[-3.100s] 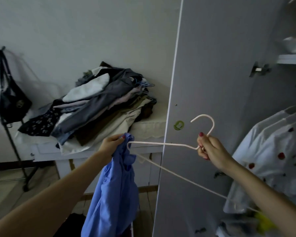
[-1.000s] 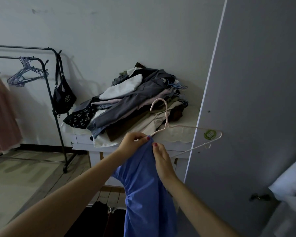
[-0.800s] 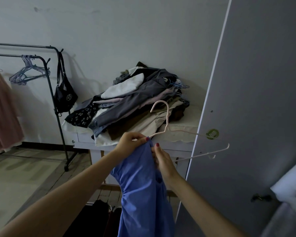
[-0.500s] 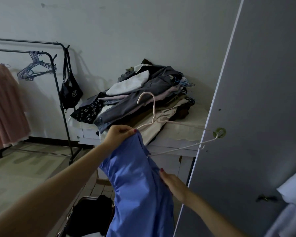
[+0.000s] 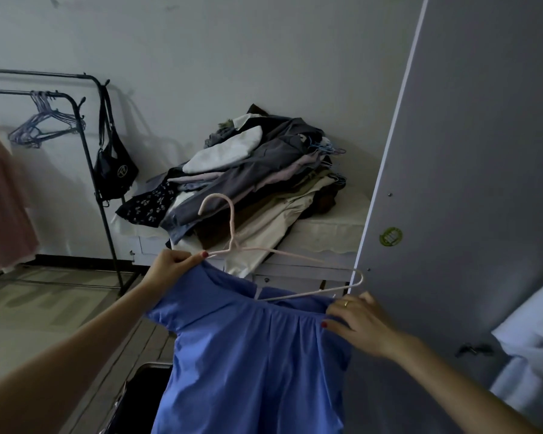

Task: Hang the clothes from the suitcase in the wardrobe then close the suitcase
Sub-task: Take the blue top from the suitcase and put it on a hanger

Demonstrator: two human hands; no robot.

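A blue garment [image 5: 251, 352] hangs in front of me, spread wide across its top edge. My left hand [image 5: 173, 267] grips its left shoulder together with the left end of a pale pink hanger [image 5: 232, 239], whose hook points up. My right hand [image 5: 358, 321] pinches the garment's right shoulder just below the hanger's right tip. The hanger's right arm is partly inside the neckline. The dark open suitcase [image 5: 138, 399] shows at the bottom, mostly hidden behind the garment. The grey wardrobe door [image 5: 470, 183] stands open on the right.
A pile of folded clothes [image 5: 251, 180] lies on a white table [image 5: 326, 236] against the wall. A black clothes rack [image 5: 85, 145] with hangers and a black bag [image 5: 115, 170] stands on the left. White garments [image 5: 533, 349] hang inside the wardrobe at far right.
My right hand slid from the neckline out to the garment's right shoulder, spreading the blue cloth wide over the hanger. My left hand kept its grip, and the view shifted right.
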